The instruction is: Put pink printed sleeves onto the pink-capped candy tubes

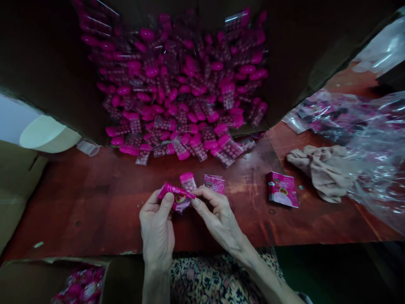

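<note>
Just below the centre of the frame, one pink printed wrapper (177,195) is held between both hands: its left end is pinched by the thumb and fingers of the left hand (158,223), and its right end is gripped by the fingertips of the right hand (218,215). Just behind the wrapper, one small pink-capped container (188,181) is seen on the red tabletop (95,202); whether it is touched by the right fingertips cannot be told. One flat wrapper (215,183) is partly covered by the right hand, and one folded wrapper stack (283,190) is placed well apart at the right; its sheets cannot be counted. Across the upper centre, a heap of filled containers (186,109), too overlapped to be counted, is enclosed by the dark walls of one large carton (294,46) and spilled at its front onto the wood. At the right, one cloth (325,169) is bordered by clear plastic (373,147). Working room is given by the strip of red wood left of the left hand, and by another between the right hand and the stack. Below, the strip is bounded by the table's near edge, crossed by both forearms.
</note>
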`<state>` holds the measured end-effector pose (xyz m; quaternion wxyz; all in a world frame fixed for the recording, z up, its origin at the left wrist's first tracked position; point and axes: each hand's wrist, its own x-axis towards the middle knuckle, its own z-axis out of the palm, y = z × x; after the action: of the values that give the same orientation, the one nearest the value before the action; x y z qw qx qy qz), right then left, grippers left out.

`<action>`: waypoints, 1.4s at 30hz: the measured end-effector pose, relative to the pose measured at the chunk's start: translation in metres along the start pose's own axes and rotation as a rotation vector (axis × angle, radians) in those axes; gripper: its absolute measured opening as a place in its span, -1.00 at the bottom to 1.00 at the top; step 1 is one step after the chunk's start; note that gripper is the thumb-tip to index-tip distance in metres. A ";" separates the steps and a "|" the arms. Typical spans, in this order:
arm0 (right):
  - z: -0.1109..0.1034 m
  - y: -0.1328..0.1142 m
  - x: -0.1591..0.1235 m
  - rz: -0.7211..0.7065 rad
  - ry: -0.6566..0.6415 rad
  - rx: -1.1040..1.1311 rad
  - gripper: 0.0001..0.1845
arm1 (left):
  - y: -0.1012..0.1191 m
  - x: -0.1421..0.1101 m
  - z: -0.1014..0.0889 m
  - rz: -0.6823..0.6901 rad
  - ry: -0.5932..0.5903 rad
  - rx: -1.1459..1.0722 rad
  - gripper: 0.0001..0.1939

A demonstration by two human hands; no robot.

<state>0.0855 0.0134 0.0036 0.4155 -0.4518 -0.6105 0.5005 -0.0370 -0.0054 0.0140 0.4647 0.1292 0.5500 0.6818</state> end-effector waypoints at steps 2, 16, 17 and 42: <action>0.001 -0.001 0.000 0.012 0.011 -0.052 -0.84 | -0.003 -0.002 0.002 0.041 0.006 0.031 -0.88; 0.020 -0.006 -0.007 0.077 0.214 0.120 -0.82 | 0.000 -0.005 -0.008 0.057 0.160 0.032 -0.78; 0.017 -0.006 -0.006 0.102 0.214 0.138 -0.82 | -0.001 -0.006 -0.009 0.032 0.151 0.024 -0.78; 0.008 -0.003 0.002 -0.075 0.142 -0.102 -0.85 | -0.007 -0.004 -0.010 -0.210 0.043 -0.114 -0.86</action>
<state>0.0769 0.0133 0.0059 0.4525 -0.4836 -0.6206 0.4198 -0.0381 -0.0152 0.0053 0.5282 0.0293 0.5306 0.6622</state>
